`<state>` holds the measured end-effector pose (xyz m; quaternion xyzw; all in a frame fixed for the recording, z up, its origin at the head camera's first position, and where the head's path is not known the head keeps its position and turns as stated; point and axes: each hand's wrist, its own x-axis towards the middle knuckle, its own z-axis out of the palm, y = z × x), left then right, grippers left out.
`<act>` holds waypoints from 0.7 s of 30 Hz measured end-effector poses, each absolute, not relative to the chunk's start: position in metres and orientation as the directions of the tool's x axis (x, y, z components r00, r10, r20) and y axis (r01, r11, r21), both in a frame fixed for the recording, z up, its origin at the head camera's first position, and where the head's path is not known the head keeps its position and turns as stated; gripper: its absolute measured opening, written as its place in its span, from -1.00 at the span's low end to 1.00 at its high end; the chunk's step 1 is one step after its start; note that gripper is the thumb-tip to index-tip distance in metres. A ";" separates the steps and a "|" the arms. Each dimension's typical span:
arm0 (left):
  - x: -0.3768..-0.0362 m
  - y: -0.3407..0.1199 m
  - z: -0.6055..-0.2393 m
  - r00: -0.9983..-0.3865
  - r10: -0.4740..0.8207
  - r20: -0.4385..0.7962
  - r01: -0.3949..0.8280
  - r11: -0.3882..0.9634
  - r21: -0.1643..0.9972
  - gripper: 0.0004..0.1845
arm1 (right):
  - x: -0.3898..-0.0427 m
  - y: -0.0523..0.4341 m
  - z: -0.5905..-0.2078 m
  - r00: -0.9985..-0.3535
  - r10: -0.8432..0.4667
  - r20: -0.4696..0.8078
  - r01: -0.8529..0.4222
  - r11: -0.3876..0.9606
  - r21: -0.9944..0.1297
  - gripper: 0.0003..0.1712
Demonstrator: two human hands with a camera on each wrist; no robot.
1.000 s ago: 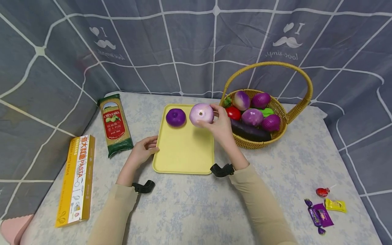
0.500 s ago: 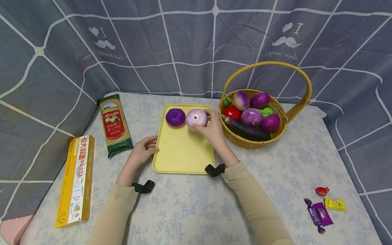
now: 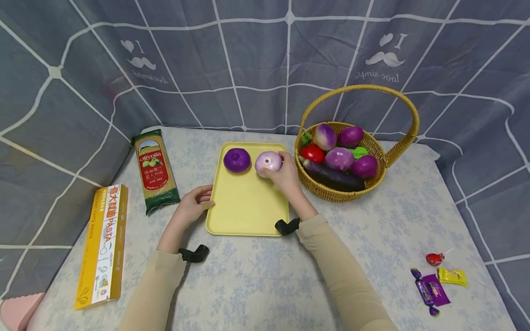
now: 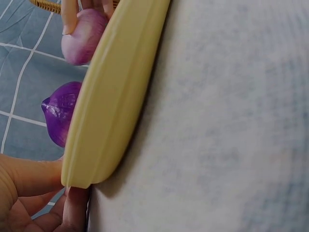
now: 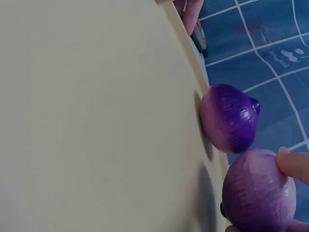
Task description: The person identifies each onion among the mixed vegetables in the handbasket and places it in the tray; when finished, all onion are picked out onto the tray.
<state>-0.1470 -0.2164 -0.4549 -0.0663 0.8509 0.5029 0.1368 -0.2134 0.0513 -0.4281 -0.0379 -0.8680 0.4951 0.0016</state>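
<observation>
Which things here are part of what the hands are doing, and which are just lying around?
In use:
right hand holding the pale purple onion
dark purple onion
yellow plastic tray, left hand at its edge
wicker basket of vegetables

Lying about:
green pasta bag
yellow pasta box
wrapped sweets

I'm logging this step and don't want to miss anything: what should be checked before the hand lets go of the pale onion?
1. Pale onion over the yellow tray: ok.
2. Onion resting on the tray: cannot tell.
3. Right hand gripping the onion: ok.
4. Apart from the dark purple onion: ok, beside it.
5. Left hand holding the tray's edge: ok.
6. Basket out of the way: ok.
</observation>
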 end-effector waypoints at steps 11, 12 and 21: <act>-0.149 -0.216 -0.455 -0.954 0.023 -0.300 -0.252 0.485 0.838 -0.41 | -0.222 0.050 -0.438 -0.998 0.068 -0.019 0.051 0.513 -0.857 -0.33; -0.148 -0.216 -0.455 -0.955 0.024 -0.297 -0.249 0.484 0.839 -0.41 | -0.222 0.050 -0.439 -0.998 0.066 -0.014 0.046 0.524 -0.850 -0.33; -0.146 -0.218 -0.456 -0.957 0.032 -0.290 -0.236 0.498 0.834 -0.41 | -0.200 0.055 -0.418 -0.996 0.010 0.089 -0.069 0.545 -0.835 -0.46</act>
